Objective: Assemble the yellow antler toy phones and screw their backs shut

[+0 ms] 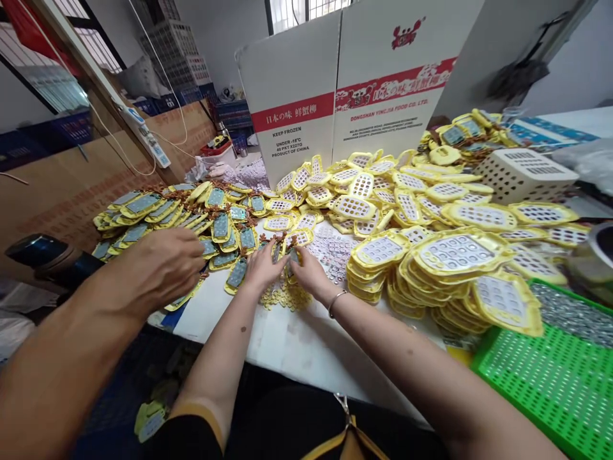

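Note:
My left hand [265, 267] and my right hand [309, 271] are close together above the table, fingers curled in. Between them is a small yellow toy-phone shell with a grey panel and brown trim, mostly hidden by my fingers. Just below my hands lies a heap of small yellow pieces [287, 299]. Behind my right hand are loose white keypad pieces [332, 252]. Left of my hands spread shells with grey panels and brown trim [220, 227]. To the right rise stacked yellow shells with white keypad faces [454, 252].
Another person's hand [170, 265] reaches in from the left over the grey-panelled shells. A tall white carton [299, 83] stands at the back. A perforated white basket [527, 172] sits back right, a green basket [541, 377] front right. A dark cylinder [41, 255] lies far left.

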Available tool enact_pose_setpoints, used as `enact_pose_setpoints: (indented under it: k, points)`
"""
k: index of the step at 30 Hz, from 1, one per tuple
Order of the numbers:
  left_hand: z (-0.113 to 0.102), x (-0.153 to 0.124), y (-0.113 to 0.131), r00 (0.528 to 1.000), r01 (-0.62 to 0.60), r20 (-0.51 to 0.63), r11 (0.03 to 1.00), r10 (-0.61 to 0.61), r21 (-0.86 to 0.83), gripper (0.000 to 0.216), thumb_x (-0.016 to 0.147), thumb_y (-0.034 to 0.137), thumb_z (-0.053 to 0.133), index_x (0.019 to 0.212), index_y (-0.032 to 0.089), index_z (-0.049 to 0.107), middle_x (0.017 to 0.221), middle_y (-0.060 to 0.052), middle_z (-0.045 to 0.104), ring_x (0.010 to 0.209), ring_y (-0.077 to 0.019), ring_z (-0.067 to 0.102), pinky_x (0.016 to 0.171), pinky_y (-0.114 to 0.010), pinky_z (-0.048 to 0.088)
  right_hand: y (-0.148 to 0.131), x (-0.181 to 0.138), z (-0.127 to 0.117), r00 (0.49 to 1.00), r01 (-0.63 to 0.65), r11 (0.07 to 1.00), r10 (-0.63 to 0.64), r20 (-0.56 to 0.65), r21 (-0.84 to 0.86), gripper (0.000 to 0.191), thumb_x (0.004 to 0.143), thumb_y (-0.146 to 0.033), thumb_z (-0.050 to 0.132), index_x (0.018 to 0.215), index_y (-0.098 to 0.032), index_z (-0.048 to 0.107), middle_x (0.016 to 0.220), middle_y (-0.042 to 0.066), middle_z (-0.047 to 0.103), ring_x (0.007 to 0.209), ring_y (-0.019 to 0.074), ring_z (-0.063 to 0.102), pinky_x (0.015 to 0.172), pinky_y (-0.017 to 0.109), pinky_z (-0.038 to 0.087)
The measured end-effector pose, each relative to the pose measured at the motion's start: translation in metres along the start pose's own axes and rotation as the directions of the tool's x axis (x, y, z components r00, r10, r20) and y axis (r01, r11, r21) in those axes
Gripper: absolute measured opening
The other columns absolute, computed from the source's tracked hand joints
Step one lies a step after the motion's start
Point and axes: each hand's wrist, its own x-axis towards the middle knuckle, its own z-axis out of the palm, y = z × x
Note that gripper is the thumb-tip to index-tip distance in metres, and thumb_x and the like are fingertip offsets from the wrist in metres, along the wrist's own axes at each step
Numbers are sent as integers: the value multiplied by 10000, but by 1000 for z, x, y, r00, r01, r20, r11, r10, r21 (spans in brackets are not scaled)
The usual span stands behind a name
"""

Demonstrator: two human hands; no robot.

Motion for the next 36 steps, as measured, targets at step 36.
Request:
enact_pose_setpoints:
  k: [36]
  points:
    - [65,-126,103,523,836,580,-244,624,-492,898,779,823,363,1244,90,595,1050,-183,709,759,-279,716,591,-402,601,-15,-103,-250,732,184,80,-677,83,-980,243,811,-73,522,711,-202,702,932,127,673,844,261,537,653,385,415]
